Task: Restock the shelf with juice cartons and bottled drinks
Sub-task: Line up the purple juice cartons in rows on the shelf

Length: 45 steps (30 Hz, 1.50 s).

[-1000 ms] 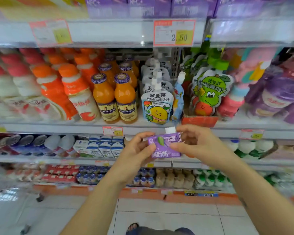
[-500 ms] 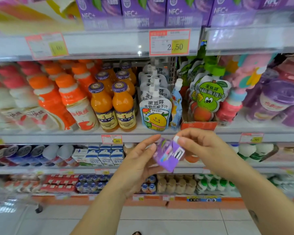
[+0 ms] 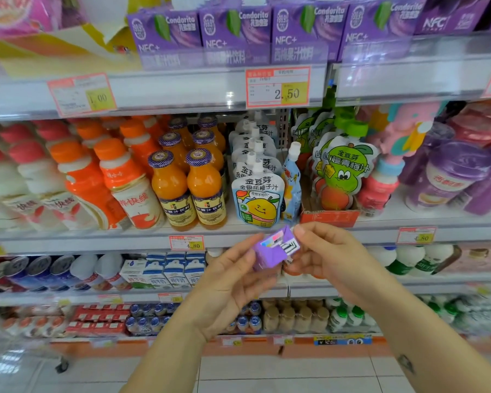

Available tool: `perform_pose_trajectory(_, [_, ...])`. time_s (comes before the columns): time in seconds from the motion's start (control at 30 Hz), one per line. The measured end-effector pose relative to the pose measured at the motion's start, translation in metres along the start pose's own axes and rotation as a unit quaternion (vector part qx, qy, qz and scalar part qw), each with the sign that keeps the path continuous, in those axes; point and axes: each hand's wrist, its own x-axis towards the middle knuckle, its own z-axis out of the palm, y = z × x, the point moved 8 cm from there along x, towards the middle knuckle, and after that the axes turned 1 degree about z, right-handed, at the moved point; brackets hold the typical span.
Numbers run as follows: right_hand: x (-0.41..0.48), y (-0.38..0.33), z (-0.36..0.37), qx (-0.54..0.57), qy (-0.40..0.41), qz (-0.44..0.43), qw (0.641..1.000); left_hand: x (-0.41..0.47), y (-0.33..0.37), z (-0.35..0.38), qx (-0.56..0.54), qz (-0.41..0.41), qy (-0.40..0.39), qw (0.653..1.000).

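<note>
Purple carton mid-air in front of shelves, tilted. Left hand cradles it from 8 o'clock, fingers curled beneath. Right hand pinches corner at 2 o'clock, likely turning face outward for matching carton row on top shelf, 12 o'clock.

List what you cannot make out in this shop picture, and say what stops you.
Head view: front of purple carton, turned away, partly covered by left hand and right hand.
Head view: left price tag, small print blurred.
Head view: white bottles at left edge, labels blurred.
</note>
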Motion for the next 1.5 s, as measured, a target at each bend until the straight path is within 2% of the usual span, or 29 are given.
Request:
perform_pose_trajectory(0.07, [0.0,-0.001,0.001,0.001,-0.009,0.008,1.0,0.003,0.014,-0.004,0.021,0.043,0.033,0.998])
perform_pose_trajectory(0.13, [0.0,0.002,0.004,0.008,-0.007,0.021,1.0,0.001,0.031,-0.003,0.108,0.106,0.063,0.986])
perform_pose_trajectory(0.2, [0.001,0.005,0.007,0.018,-0.006,0.03,0.999,-0.005,0.048,0.006,0.2,0.167,0.07,0.963])
perform_pose_trajectory(0.27, [0.003,0.01,0.01,0.046,-0.007,0.043,0.998,-0.007,0.054,0.013,0.233,0.201,0.061,0.95])
perform_pose_trajectory(0.33, [0.005,0.018,0.014,0.115,-0.027,0.072,0.99,-0.007,0.055,0.014,0.224,0.212,0.054,0.95])
perform_pose_trajectory(0.47, [0.005,0.039,0.024,0.266,-0.045,0.162,0.949,-0.005,0.05,0.013,0.227,0.193,0.041,0.954])
perform_pose_trajectory(0.6, [0.005,0.049,0.027,0.31,-0.038,0.183,0.932,-0.006,0.044,0.014,0.221,0.176,0.036,0.959])
perform_pose_trajectory(0.67, [0.006,0.046,0.022,0.281,-0.036,0.168,0.944,-0.005,0.044,0.012,0.212,0.17,0.039,0.962])
perform_pose_trajectory(0.73, [0.011,0.033,0.013,0.199,-0.036,0.114,0.973,-0.003,0.045,0.008,0.188,0.151,0.043,0.97])
perform_pose_trajectory(0.8, [0.013,0.008,0.001,0.046,-0.001,0.031,0.998,0.0,0.041,0.002,0.175,0.104,0.052,0.978])
perform_pose_trajectory(0.83, [0.013,-0.004,-0.007,-0.048,0.029,-0.011,0.998,0.001,0.037,-0.001,0.167,0.068,0.057,0.982])
perform_pose_trajectory(0.9, [0.01,-0.029,-0.013,-0.208,0.068,-0.098,0.971,0.004,0.029,-0.002,0.13,-0.001,0.055,0.99])
perform_pose_trajectory(1.0, [0.006,-0.045,0.001,-0.318,0.047,-0.199,0.926,0.008,0.024,-0.001,0.048,-0.041,0.058,0.996])
perform_pose_trajectory(1.07, [0.005,-0.046,0.009,-0.306,0.014,-0.222,0.926,0.011,0.022,-0.005,-0.001,-0.045,0.082,0.996])
perform_pose_trajectory(1.1, [0.004,-0.047,0.012,-0.27,0.0,-0.217,0.938,0.012,0.021,-0.007,-0.014,-0.044,0.091,0.995])
perform_pose_trajectory(1.17, [0.006,-0.046,0.011,-0.156,-0.011,-0.178,0.972,0.014,0.02,-0.009,-0.023,-0.039,0.088,0.995])
perform_pose_trajectory(1.23, [0.014,-0.037,0.005,-0.097,0.0,-0.125,0.987,0.015,0.023,-0.009,-0.019,-0.024,0.071,0.997])
perform_pose_trajectory(1.37, [0.021,-0.017,0.013,-0.099,-0.055,-0.028,0.993,0.014,0.033,-0.007,-0.014,0.017,0.038,0.999])
perform_pose_trajectory(1.5, [0.018,-0.032,0.014,-0.132,-0.036,-0.094,0.986,0.014,0.036,-0.01,-0.006,0.01,0.016,1.0])
